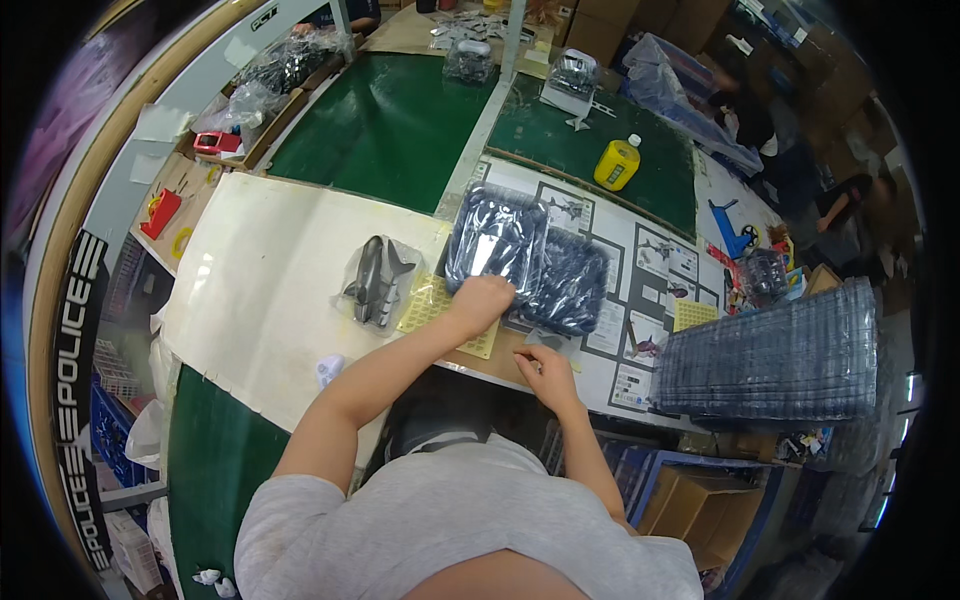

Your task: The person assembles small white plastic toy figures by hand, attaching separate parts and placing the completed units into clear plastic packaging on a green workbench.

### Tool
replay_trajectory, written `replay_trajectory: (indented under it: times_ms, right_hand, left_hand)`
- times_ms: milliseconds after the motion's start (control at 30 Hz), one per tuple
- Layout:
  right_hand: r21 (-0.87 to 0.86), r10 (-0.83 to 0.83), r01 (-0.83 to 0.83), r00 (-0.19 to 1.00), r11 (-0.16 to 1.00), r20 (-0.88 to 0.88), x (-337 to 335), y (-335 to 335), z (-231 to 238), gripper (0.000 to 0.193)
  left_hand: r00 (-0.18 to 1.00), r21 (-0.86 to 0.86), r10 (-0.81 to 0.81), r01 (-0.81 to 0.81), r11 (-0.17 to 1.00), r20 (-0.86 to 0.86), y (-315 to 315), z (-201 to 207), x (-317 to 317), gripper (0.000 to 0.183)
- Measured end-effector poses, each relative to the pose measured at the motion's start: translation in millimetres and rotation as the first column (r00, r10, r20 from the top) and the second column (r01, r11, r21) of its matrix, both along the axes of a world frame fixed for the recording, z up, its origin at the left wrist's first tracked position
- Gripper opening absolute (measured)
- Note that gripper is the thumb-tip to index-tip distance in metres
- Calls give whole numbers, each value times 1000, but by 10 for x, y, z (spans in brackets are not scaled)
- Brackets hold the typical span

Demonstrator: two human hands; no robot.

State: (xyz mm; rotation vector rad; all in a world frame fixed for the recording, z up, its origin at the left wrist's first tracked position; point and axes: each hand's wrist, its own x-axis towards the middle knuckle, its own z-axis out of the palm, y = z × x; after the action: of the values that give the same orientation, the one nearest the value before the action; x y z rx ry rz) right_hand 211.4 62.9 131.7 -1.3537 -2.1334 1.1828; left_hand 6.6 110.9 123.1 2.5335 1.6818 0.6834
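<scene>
Clear plastic tray [495, 228] is gripped at its near edge by the left hand [483, 303], fingers closed; darker shiny tray [570, 285] seen just to its right. Right hand [548, 375] held near the table edge, fingers curled; whether anything is pinched cannot be told. Bagged grey figure [372, 278] laid to the left.

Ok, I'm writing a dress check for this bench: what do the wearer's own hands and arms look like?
The left hand and right hand are ungloved, and both forearms are bare. No watch or bracelet shows; rings are too small to tell. The light grey top has short sleeves.
</scene>
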Motion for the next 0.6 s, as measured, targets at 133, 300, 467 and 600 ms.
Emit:
replay_trajectory:
  times_ms: [133,300,467,600]
  right_hand:
    - [93,-92,99,992,991,-81,125,129,-25,30]
    - [548,-18,37,999,836,-40,-178,506,98,59]
    - [563,-93,120,993,818,-76,-262,601,79,66]
    - [575,45,-74,997,815,63,-432,650,294,56]
  left_hand:
    - [951,-44,157,-151,988,268,39,231,-12,10]
    - [595,-224,251,-120,967,764,74,589,-222,16]
    - [226,-69,143,-305,950,964,-169,673,-524,10]
    - [208,-80,143,-286,955,968,-256,597,-466,10]
